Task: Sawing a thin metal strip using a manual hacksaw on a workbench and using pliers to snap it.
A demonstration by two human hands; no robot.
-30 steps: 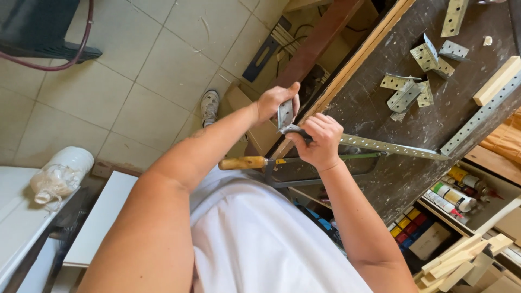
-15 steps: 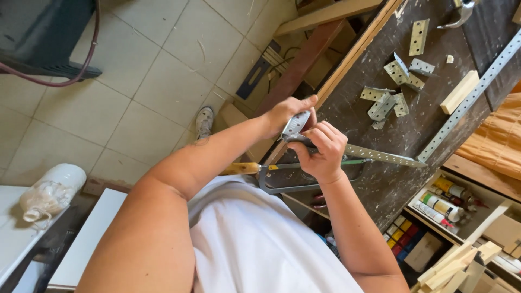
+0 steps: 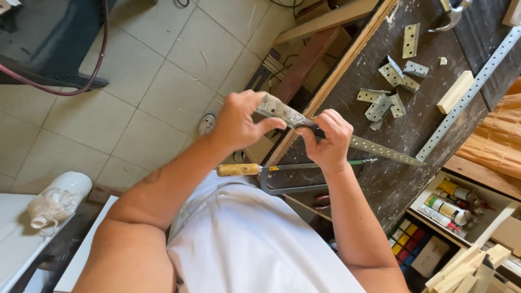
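Observation:
My left hand point(image 3: 239, 120) grips the near end of a perforated metal strip point(image 3: 374, 149), where a short end piece point(image 3: 277, 108) sticks up past my fingers. My right hand point(image 3: 325, 141) clamps the same strip a little further along, at the dark workbench's point(image 3: 418, 179) edge. The rest of the strip runs out flat over the bench to the right. Just below my hands a hacksaw with a wooden handle point(image 3: 239, 170) lies across the bench edge.
Several cut perforated metal pieces point(image 3: 388, 97) lie on the bench, with a small wood block point(image 3: 455, 92) and a long perforated angle rail point(image 3: 467, 92). Tubes and cans sit on a shelf point(image 3: 450, 203) at lower right. Tiled floor and a white roll point(image 3: 59, 198) are to the left.
The strip's end piece between my hands has swung from standing up to lying nearly in line with the strip. Both hands kept their grip and stayed at the bench edge.

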